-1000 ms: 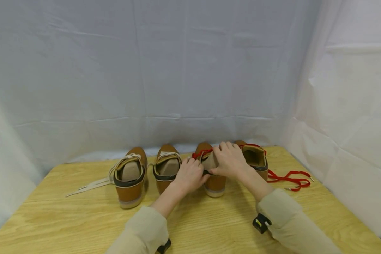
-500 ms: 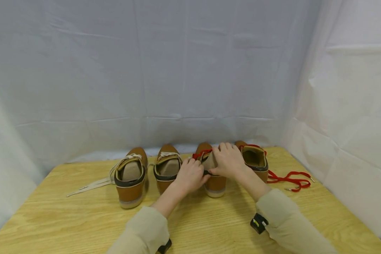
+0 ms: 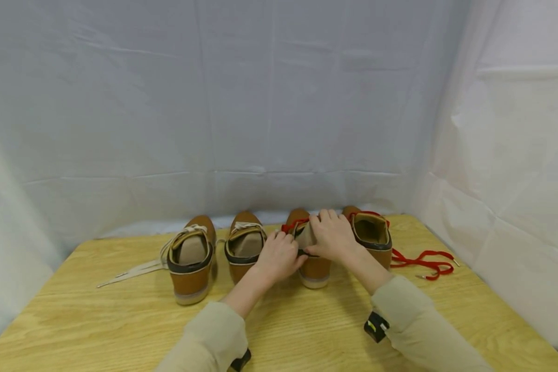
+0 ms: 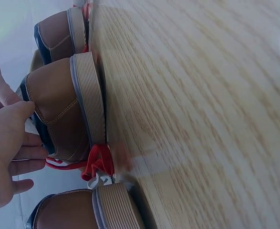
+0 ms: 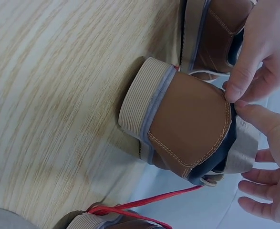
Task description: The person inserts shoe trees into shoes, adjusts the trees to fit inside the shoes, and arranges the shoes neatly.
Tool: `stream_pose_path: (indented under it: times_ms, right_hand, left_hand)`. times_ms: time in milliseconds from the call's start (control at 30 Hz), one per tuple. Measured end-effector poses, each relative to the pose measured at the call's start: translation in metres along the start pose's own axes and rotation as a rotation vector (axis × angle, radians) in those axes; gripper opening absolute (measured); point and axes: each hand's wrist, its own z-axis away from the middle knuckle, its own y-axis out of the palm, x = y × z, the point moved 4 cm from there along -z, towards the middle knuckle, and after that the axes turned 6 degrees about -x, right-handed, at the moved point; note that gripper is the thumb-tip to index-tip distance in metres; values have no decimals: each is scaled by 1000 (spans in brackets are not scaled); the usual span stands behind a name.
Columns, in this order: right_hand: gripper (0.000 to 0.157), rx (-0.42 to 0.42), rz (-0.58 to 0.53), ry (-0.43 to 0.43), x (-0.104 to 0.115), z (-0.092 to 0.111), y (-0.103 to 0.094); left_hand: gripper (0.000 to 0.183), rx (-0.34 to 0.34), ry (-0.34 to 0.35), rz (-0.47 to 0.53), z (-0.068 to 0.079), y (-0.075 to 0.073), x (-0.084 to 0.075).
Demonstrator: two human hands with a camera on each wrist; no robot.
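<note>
A brown shoe [image 3: 315,269] with a dark collar and red lace [image 3: 297,223] stands on the wooden table, heel toward me. My left hand [image 3: 279,257] is at its left side, holding the collar with the thumb near the heel. From the right, my right hand [image 3: 333,236] pinches a beige insole [image 5: 243,149] that sticks up out of the shoe's opening. In the right wrist view both thumbs meet close together at the heel edge. The insole's front part is hidden inside the shoe and behind my right fingers.
Two like shoes with cream laces stand to the left, the outer shoe [image 3: 191,284] trailing its laces [image 3: 139,270] leftward. Another shoe [image 3: 374,235] stands close on the right, its red laces [image 3: 432,264] loose on the table [image 3: 121,330]. A white sheet [image 3: 260,103] hangs behind.
My right hand and forearm have shifted slightly to the left. The left hand and the shoes stay almost where they were.
</note>
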Motion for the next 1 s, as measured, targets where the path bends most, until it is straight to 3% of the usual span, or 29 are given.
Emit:
stream_pose_path:
  times_ms: [600, 1000]
  right_hand:
    - [77, 78, -46, 43, -5, 0, 3]
    - [67, -15, 8, 78, 0, 2, -4]
  left_hand:
    - [40, -5, 1, -12, 0, 0, 0]
    - [39, -32, 24, -26, 0, 0, -1]
